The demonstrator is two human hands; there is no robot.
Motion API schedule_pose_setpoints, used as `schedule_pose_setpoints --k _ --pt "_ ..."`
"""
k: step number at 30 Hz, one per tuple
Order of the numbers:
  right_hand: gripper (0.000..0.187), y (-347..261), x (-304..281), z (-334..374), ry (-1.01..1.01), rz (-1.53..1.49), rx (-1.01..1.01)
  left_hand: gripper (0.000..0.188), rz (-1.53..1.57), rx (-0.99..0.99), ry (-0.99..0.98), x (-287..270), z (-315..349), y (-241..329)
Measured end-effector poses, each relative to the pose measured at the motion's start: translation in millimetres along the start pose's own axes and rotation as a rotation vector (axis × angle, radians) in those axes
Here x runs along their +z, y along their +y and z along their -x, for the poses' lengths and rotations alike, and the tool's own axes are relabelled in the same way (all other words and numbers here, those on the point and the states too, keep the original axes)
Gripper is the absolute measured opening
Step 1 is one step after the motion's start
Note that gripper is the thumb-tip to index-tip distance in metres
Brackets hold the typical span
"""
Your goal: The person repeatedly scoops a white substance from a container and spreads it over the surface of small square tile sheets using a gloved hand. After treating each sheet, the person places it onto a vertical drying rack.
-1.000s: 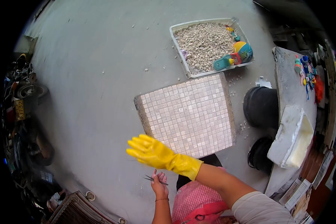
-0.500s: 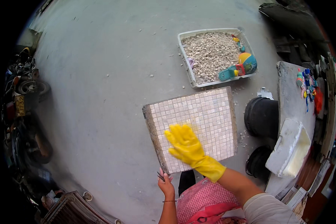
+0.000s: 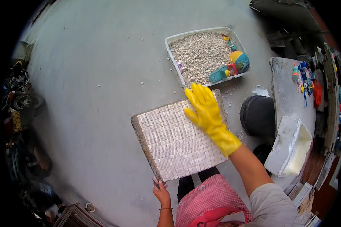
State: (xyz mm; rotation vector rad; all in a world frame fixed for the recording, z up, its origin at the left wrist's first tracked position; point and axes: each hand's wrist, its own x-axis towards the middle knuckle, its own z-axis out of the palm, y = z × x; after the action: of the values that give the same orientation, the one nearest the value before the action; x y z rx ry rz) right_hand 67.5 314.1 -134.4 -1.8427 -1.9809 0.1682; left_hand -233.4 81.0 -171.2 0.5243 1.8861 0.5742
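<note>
A square board (image 3: 143,145) with a rough dark edge carries close rows of small pale mosaic tiles (image 3: 174,142). My right hand (image 3: 205,109), in a yellow rubber glove, lies over the far right part of the tiles with its fingers stretched and slightly spread. It appears to touch the surface and holds nothing. My bare left hand (image 3: 162,193) is closed at the board's near left corner, with a pair of dark, slim tweezers (image 3: 156,184) sticking out between its fingers. Whether its fingers also grip the board's edge is hard to see.
Beyond the board stands a white plastic bin (image 3: 171,39) of loose tile pieces, with a ball (image 3: 239,62) and toys in it. At right are a black bucket (image 3: 257,115), a grey table (image 3: 288,89) and a foam box (image 3: 290,147). A motorcycle (image 3: 22,100) stands far left.
My gloved right hand has slid away from me and to the right, from the board's near middle to its far right part. My left hand stays at the near left corner.
</note>
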Motion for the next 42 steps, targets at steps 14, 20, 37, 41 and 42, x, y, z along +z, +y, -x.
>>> schedule_pose_setpoints --k 14,20,37,41,42 --pt "0.051 20 14 -20 -0.182 -0.098 -0.374 0.039 0.035 0.068 0.011 0 -4 1" --pt "0.053 28 -26 29 -0.286 -0.003 -0.335 0.042 -0.009 0.117 -0.075 -4 -7 -4" --pt "0.051 -153 72 46 -0.260 -0.291 -0.545 0.047 0.601 -0.345 -0.135 -51 -7 -12" --pt "0.049 -122 95 -27 0.146 -0.093 -0.241 0.043 0.653 -0.271 0.067 -89 -10 -28" --pt "0.049 -121 98 -24 0.176 -0.071 -0.199 0.042 0.679 -0.259 0.065 -99 -15 -35"
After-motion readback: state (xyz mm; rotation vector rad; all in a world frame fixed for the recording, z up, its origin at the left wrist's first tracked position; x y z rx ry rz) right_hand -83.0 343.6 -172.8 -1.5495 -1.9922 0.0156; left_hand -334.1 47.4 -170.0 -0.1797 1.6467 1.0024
